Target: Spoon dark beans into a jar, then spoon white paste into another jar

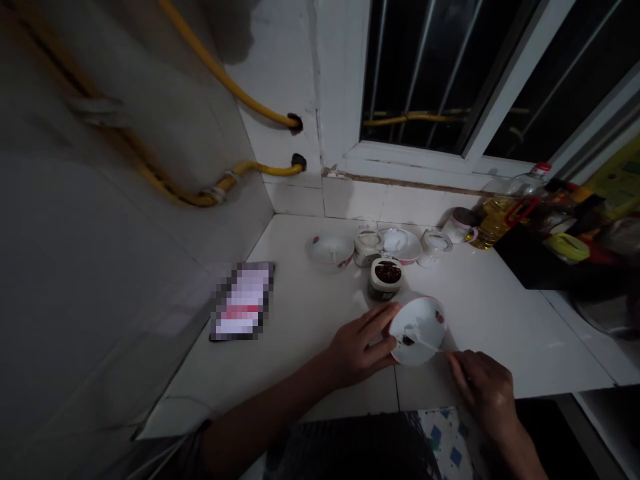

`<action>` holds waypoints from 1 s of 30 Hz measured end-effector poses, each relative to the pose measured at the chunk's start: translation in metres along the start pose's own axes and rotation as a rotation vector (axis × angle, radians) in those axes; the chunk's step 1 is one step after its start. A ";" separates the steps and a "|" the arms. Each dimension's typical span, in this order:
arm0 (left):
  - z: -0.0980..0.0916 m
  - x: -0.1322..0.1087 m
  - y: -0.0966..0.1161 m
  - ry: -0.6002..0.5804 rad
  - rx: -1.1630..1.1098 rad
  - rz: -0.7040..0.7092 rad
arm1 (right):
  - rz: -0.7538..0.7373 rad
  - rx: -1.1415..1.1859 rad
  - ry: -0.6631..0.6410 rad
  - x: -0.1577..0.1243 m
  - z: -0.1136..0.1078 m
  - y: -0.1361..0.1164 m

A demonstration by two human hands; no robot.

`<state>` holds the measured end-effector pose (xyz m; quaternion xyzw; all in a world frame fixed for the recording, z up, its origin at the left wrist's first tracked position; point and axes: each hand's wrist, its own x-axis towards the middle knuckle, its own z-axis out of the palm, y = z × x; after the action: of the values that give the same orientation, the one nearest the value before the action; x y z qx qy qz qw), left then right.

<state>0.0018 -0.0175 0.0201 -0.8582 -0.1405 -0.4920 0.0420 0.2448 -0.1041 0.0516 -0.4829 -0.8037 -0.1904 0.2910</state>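
My left hand (361, 345) grips the left rim of a small white bowl (424, 315) with a red fruit motif and tilts it toward me. In my right hand (484, 385) is the end of a thin white spoon (428, 345), whose other end reaches down into the bowl. A small dark clump (408, 340) lies inside the bowl by the spoon. Just behind the bowl stands an uncovered jar (384, 287) of dark reddish-brown paste.
Behind are a clear bowl (327, 255), lidded jars (367, 248) (436, 247) and a white bowl (411, 251). A phone (245, 300) lies left. An oil bottle (493, 217), mug (459, 225) and black box (530, 260) stand right. Yellow pipes (210, 198) run along the wall.
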 end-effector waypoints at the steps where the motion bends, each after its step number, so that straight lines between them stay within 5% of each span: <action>1: 0.000 0.000 0.000 0.001 0.003 0.000 | 0.007 -0.003 0.007 -0.002 0.000 0.000; 7: 0.002 0.000 0.000 -0.004 -0.004 0.013 | 0.043 -0.117 -0.001 -0.005 -0.005 0.003; 15: 0.003 -0.001 0.001 0.003 0.039 0.016 | 0.158 0.085 -0.114 -0.018 0.005 -0.011; 26: 0.005 -0.003 0.003 -0.025 0.093 0.008 | 1.168 0.897 -0.369 -0.018 0.034 -0.057; 30: 0.004 -0.003 0.004 -0.040 0.079 0.000 | 1.306 1.075 -0.336 -0.005 0.036 -0.058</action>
<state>0.0047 -0.0216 0.0163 -0.8656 -0.1607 -0.4686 0.0731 0.1846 -0.1134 0.0193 -0.6668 -0.3786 0.4953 0.4082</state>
